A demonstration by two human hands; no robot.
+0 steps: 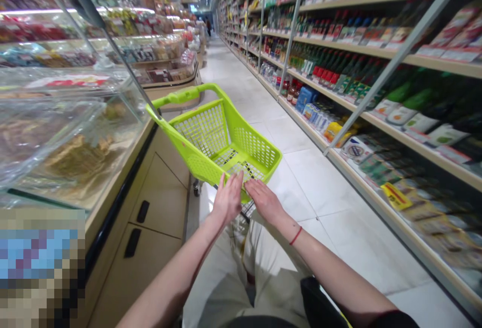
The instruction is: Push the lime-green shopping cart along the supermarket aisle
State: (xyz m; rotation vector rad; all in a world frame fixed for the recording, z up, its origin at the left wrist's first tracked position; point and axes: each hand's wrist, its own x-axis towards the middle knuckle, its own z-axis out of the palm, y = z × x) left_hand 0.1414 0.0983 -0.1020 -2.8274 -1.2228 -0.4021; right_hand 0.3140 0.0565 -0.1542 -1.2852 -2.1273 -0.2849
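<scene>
- A long supermarket aisle point(241, 117) runs ahead, floored with pale tile point(320, 182), and a small figure point(208, 26) stands far down it, too small to make out.
- Along the right side, tall wooden-edged shelves point(395, 57) carry bottles, boxes and packets behind slanted metal uprights.
- Along the left side stands a glass deli case point(71, 132) holding wrapped and loose foods, with beige cabinet doors point(160, 202) and black handles below it.
- A lime-green plastic shopping cart point(222, 137) stands directly ahead of the person in the aisle, closer to the deli case than to the shelves, its mesh basket showing nothing clearly inside. Its long green handle point(181, 97) lies at the far end, and a small caster point(196, 188) shows beneath it.
- Both bare arms reach forward and slightly inward from the lower corners of the view, elbows nearly straight.
- The left hand point(228, 200) stands fairly upright with its fingers extended and slightly apart, the fingertips point(235, 180) resting on the cart's near rim.
- The right hand point(265, 201) lies flatter, back upward, its fingers point(252, 186) extended toward the left hand and laid on the same rim, not clearly wrapped around it. The two hands sit just apart.
- A thin red band point(295, 236) circles the right wrist.
</scene>
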